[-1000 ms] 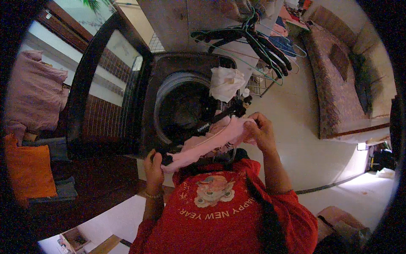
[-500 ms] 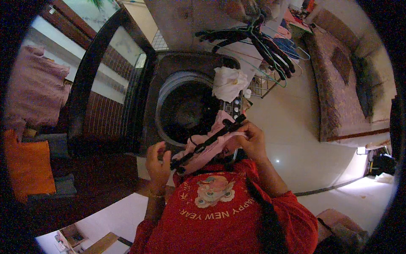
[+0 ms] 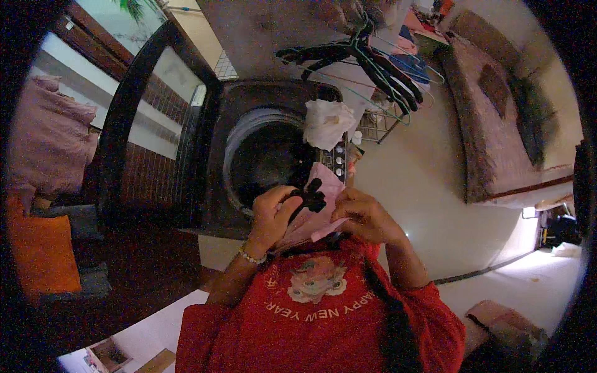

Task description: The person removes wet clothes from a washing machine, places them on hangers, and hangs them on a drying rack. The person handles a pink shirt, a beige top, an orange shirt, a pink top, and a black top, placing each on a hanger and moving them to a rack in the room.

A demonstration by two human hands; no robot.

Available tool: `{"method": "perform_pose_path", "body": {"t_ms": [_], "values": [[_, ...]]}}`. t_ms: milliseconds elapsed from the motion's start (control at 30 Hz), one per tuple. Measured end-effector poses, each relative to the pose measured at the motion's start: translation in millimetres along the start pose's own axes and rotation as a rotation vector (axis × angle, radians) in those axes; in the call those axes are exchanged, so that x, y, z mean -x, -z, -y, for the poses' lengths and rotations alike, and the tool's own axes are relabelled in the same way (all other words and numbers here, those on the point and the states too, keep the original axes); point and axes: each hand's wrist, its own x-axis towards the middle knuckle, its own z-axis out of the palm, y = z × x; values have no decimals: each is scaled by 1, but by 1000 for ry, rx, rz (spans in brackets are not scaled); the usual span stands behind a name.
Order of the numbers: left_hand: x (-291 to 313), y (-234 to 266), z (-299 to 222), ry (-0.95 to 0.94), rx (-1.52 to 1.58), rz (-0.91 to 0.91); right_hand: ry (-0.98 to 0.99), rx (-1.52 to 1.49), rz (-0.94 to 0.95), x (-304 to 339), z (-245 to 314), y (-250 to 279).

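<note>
In front of my red shirt, near the washing machine's rim, I hold a pale pink garment (image 3: 323,219) and a black hanger (image 3: 313,195). My left hand (image 3: 272,214) is closed around the hanger, whose end sticks out beyond the thumb over the cloth. With bent fingers, my right hand (image 3: 368,214) pinches the pink fabric at its right side. The garment's lower part hangs against my shirt, and its full shape is hidden by folds. Just beyond lies the dark open drum of the top-loading washing machine (image 3: 219,133).
A white cloth (image 3: 328,122) lies on the machine beside its control knobs (image 3: 339,160). The raised lid (image 3: 115,146) stands left. Black and green hangers (image 3: 373,62) hang at the far right of the machine. Pink (image 3: 53,137) and orange (image 3: 46,255) cloths are at the left; a sofa (image 3: 482,118) stands right.
My left hand, open before, has moved right and closed on the hanger. The hanger has swung from lying lengthwise across the garment to pointing away. My right hand still grips the cloth.
</note>
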Motion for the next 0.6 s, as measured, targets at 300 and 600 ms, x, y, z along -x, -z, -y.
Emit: {"method": "perform_pose_path", "body": {"t_ms": [300, 600], "values": [[3, -2, -1, 41, 29, -15, -106, 89, 174, -6, -12, 6], [2, -5, 0, -65, -34, -78, -183, 106, 105, -23, 0, 5]]}}
